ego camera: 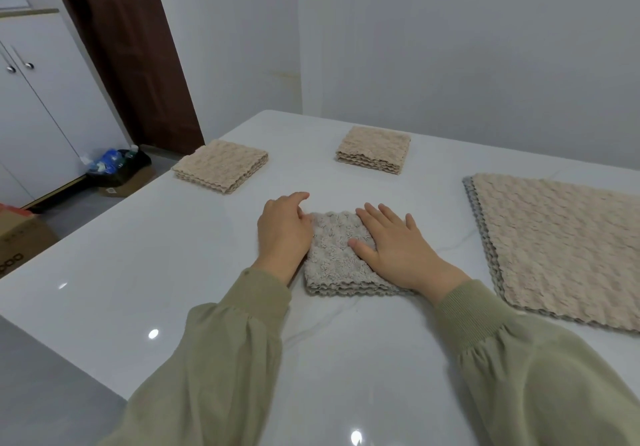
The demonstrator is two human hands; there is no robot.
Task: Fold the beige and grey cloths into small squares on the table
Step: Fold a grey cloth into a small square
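Note:
A grey cloth (334,255), folded into a small square, lies on the white table (173,272) in front of me. My right hand (394,248) rests flat on its right half, fingers spread. My left hand (284,231) lies against the cloth's left edge, fingers loosely curled and touching the fabric. Two beige folded squares sit farther back, one at the left (221,165) and one at the middle (374,149). At the right lies a stack of unfolded cloths (561,248), beige on top with a grey edge showing beneath.
The table's left edge drops to a grey floor. A cardboard box (17,238) stands by that edge. Farther back are a bag of bottles (117,165) in a box, white cabinets and a brown door. White walls close in behind the table.

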